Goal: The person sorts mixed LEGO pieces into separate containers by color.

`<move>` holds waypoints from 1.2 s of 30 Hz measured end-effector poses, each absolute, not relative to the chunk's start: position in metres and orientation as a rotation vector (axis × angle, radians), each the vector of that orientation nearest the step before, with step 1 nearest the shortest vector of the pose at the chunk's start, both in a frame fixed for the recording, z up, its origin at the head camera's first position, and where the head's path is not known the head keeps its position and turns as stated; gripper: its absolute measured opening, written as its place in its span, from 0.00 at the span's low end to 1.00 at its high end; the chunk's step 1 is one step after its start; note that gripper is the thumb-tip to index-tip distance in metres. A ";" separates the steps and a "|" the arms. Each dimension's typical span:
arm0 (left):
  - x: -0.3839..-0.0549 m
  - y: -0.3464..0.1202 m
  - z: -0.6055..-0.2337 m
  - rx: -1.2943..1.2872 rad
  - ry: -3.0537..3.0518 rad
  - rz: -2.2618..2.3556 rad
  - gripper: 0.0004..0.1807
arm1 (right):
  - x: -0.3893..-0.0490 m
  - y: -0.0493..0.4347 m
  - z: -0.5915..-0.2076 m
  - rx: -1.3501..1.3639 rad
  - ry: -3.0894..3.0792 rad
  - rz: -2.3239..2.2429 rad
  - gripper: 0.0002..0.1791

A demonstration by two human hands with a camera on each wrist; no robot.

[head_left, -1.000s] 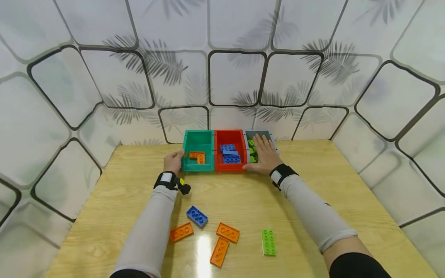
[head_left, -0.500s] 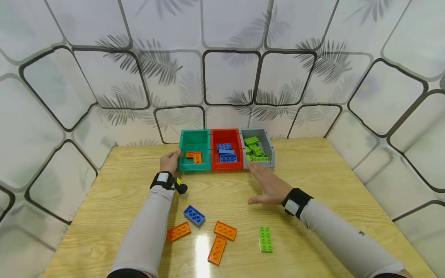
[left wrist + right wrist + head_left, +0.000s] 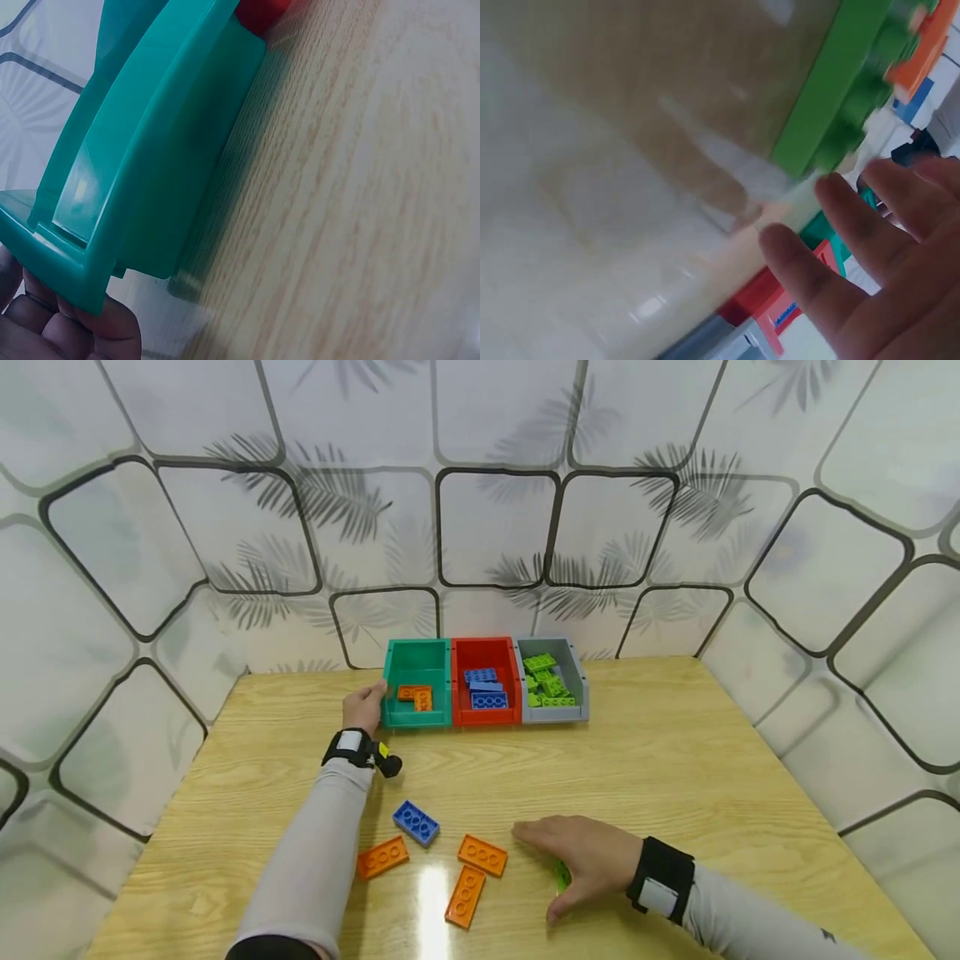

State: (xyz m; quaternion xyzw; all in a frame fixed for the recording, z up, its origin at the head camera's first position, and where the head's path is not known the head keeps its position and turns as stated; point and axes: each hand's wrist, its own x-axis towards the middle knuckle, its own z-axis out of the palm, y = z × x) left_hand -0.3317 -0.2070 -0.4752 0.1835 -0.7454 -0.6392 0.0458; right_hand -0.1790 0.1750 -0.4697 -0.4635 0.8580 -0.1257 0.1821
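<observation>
At the left side of the teal storage bin [image 3: 417, 719], my left hand [image 3: 363, 707] holds its edge. Curled fingers [image 3: 71, 334] show under the bin's rim in the left wrist view. My right hand [image 3: 592, 856] is over the light green toy brick [image 3: 562, 875], fingers spread and thumb apart. Most of that brick is hidden by the hand in the head view. The right wrist view has the green brick [image 3: 832, 90] just beyond the fingertips [image 3: 776, 236], with nothing gripped.
A red bin [image 3: 486, 717] with blue bricks [image 3: 489, 700] and a grey bin [image 3: 555, 714] with green bricks [image 3: 551, 683] stand beside the teal one. Orange bricks [image 3: 423, 698] lie inside the teal bin. On the table are a blue brick [image 3: 416, 823] and several orange bricks [image 3: 465, 896].
My right hand has drawn back from the grey bin toward the table's near side, down over the loose green brick. My left hand stays at the teal bin.
</observation>
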 end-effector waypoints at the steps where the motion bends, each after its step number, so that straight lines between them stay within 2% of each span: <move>1: -0.331 -0.207 -0.475 0.559 -2.281 -1.949 0.33 | -0.176 0.177 -0.470 -1.316 2.420 -0.346 0.57; 7: -0.332 -0.207 -0.476 0.564 -2.294 -1.943 0.34 | -0.168 0.186 -0.466 -1.322 2.440 -0.348 0.35; 12: -0.330 -0.207 -0.476 0.571 -2.273 -1.948 0.33 | -0.170 0.192 -0.472 -1.463 2.482 -0.426 0.25; 16: -0.330 -0.206 -0.475 0.576 -2.273 -1.949 0.32 | -0.173 0.191 -0.477 -1.555 2.527 -0.515 0.23; 22: -0.329 -0.206 -0.473 0.557 -2.310 -1.920 0.33 | -0.177 0.190 -0.480 -1.530 2.567 -0.643 0.21; 32: -0.332 -0.207 -0.476 0.553 -2.307 -1.922 0.32 | -0.185 0.189 -0.485 -1.717 2.582 -0.662 0.17; 36: -0.333 -0.208 -0.477 0.563 -2.298 -1.928 0.32 | -0.187 0.190 -0.484 -1.713 2.573 -0.660 0.18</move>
